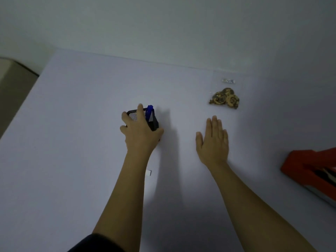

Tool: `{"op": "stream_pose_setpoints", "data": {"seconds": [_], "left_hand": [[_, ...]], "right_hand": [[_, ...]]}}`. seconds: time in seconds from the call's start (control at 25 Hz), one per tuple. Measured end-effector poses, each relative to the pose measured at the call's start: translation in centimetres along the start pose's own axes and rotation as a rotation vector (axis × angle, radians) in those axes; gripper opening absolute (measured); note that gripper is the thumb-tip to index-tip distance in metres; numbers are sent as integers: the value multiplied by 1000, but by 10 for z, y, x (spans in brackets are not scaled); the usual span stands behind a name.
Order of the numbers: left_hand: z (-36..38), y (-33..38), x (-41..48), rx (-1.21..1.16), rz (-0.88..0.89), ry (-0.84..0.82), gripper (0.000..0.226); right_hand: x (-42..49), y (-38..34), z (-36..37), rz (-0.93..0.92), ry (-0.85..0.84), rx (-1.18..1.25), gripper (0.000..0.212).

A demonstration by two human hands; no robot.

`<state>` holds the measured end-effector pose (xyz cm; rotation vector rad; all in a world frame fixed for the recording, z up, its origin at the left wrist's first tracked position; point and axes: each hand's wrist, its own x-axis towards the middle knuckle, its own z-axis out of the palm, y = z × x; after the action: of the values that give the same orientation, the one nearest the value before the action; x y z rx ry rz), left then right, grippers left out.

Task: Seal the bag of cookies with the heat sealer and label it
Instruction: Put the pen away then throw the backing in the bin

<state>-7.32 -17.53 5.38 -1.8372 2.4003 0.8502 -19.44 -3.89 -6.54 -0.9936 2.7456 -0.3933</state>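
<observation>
The clear bag of brown cookies (224, 98) lies on the white table (72, 124) at the far right, with a small white label (228, 81) at its far end. My left hand (140, 130) grips a black mesh pen holder (153, 122) near the table's middle; a blue pen (149, 112) stands in it. My right hand (213, 140) rests flat on the table, fingers together, holding nothing, a little short of the cookies. The red heat sealer (309, 166) sits at the right edge, partly out of frame.
A small white sticker (148, 172) lies on the table beside my left forearm. A pale wall runs behind the table. A beige surface (12, 82) shows past the table's left edge.
</observation>
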Motion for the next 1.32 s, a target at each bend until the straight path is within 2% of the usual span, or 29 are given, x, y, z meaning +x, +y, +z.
{"op": "stream_pose_setpoints", "data": {"seconds": [0.2, 0.36, 0.68, 1.0, 1.12, 1.24, 1.32], "left_hand": [[11, 64, 36, -113, 244, 9, 86], [26, 122, 82, -20, 397, -43, 86], [56, 175, 131, -26, 442, -31, 85], [56, 178, 127, 21, 413, -53, 90], [48, 164, 109, 52, 448, -13, 94], [48, 114, 75, -126, 525, -18, 76], [56, 63, 43, -123, 541, -71, 63]], "right_hand": [[-1, 0, 1, 8, -5, -3, 68], [-2, 1, 3, 19, 12, 21, 66], [0, 4, 2, 12, 0, 27, 65], [1, 4, 3, 10, 12, -11, 65], [0, 3, 3, 14, 6, -11, 64], [-1, 1, 3, 12, -9, -36, 63], [-1, 1, 2, 7, -36, -47, 64]]}}
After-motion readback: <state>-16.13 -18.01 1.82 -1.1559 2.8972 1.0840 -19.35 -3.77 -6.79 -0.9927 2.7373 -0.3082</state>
